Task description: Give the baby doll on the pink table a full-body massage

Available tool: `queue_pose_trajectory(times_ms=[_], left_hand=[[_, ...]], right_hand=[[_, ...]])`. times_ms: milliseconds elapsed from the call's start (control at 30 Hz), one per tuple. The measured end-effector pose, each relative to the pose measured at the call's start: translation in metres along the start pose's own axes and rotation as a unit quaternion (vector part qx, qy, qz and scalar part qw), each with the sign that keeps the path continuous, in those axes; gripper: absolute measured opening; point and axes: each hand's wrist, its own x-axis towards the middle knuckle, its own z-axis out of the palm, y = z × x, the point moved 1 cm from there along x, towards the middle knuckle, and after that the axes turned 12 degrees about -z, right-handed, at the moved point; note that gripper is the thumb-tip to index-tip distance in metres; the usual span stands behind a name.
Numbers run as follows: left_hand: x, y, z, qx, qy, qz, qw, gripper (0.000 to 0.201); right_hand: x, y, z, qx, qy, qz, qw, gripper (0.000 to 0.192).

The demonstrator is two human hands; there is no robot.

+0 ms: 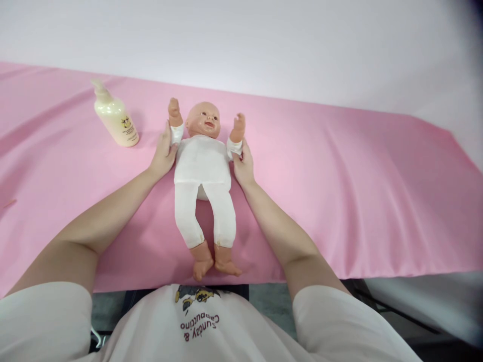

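Bright, soft light glints on the bottle [116, 120]; the top-right corner is dark.

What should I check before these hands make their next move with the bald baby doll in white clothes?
1. Left hand on the doll: ok, holding one white sleeve.
2. Right hand on it: ok, at the other sleeve.
3. Doll face up: ok.
4. Feet within the smooth pink cloth: ok, but near its front edge.
5. Cream-coloured pump bottle standing apart from the left hand: ok.
6. Grip firmness: cannot tell; some fingers are hidden.
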Motion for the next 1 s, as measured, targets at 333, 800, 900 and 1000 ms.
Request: queue_pose_trajectory(times_ms=[333,800,900,1000], left_hand=[[0.002,-0.002,0.0,0.013,-0.037,-0.052,0.998,0.075],[0.001,0.0,-0.001,0.075,0.004,-0.166,0.983,0.033],[0.002,-0.004,0.0,0.045,0.013,-0.165,0.985,0.027],[0.001,-0.008,0.0,-0.016,0.013,-0.181,0.983,0.031]], right_hand=[[-0.002,0.021,0.001,-0.054,-0.069,0.065,0.994,0.083],[-0.004,0.011,0.001,-0.016,-0.038,0.093,0.995,0.058],[-0.004,0.016,0.001,0.011,-0.034,0.096,0.995,0.068],[-0.004,0.024,0.001,0.039,-0.015,0.097,0.994,0.083]])
